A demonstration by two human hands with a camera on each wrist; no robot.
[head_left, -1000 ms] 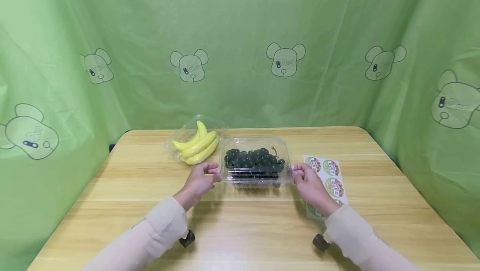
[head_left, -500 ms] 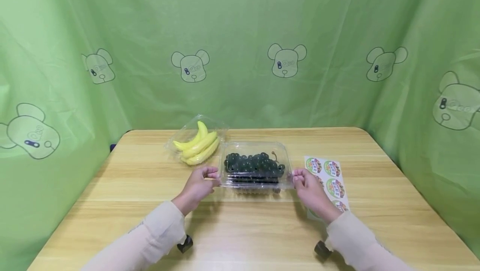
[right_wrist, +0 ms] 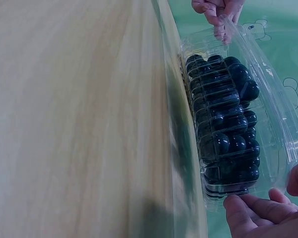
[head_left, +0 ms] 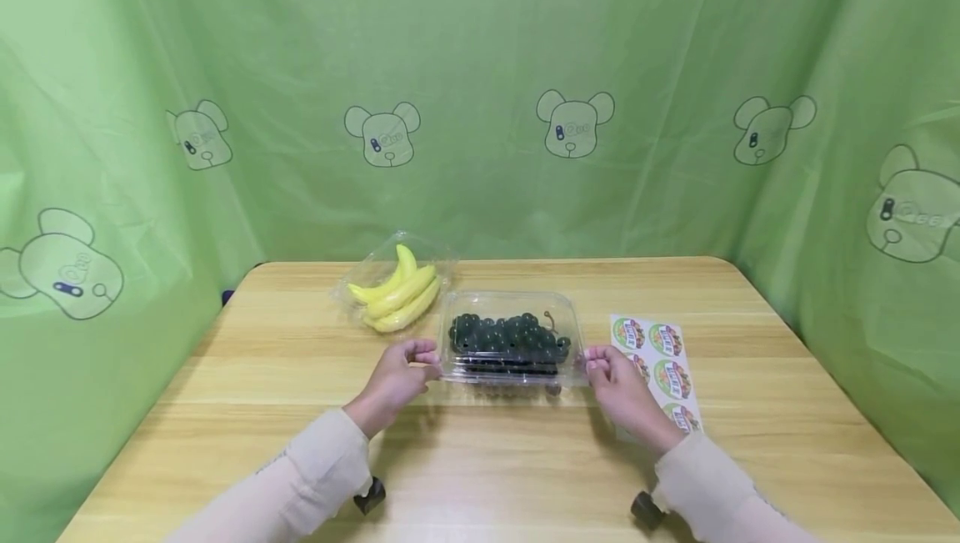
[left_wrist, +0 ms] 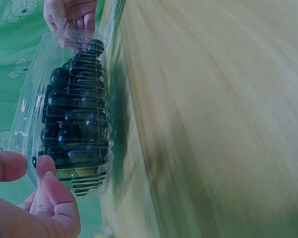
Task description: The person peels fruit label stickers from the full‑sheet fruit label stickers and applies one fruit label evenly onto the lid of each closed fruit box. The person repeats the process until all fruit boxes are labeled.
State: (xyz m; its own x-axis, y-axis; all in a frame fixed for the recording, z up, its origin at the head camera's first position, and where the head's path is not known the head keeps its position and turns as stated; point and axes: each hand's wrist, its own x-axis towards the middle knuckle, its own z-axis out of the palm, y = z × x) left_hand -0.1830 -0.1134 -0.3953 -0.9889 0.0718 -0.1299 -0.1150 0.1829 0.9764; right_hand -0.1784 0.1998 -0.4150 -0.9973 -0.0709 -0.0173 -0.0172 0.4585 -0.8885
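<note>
A clear plastic clamshell box [head_left: 513, 301] sits at the middle of the table in the head view, its lid over a bunch of dark grapes [head_left: 510, 336] with a brown stem. My left hand [head_left: 395, 380] pinches the box's left front edge between thumb and fingers. On the opposite side, my right hand [head_left: 626, 389] grips the right front edge in the same way. The left wrist view shows the ribbed base [left_wrist: 107, 148] close over the tabletop, with the lid at the rim. From the right wrist, grapes [right_wrist: 228, 119] press against the ribbed wall.
Yellow bananas [head_left: 401, 297] lie in another clear plastic clamshell [head_left: 360, 272], back left of the grape box. A white sheet of round fruit stickers [head_left: 663, 366] lies to the right, partly under my right forearm. Green curtains [head_left: 480, 193] enclose the wooden table [head_left: 495, 476].
The grape box has come slightly nearer to me, with both hands moving along on its edges. Bananas and sticker sheet have stayed in place.
</note>
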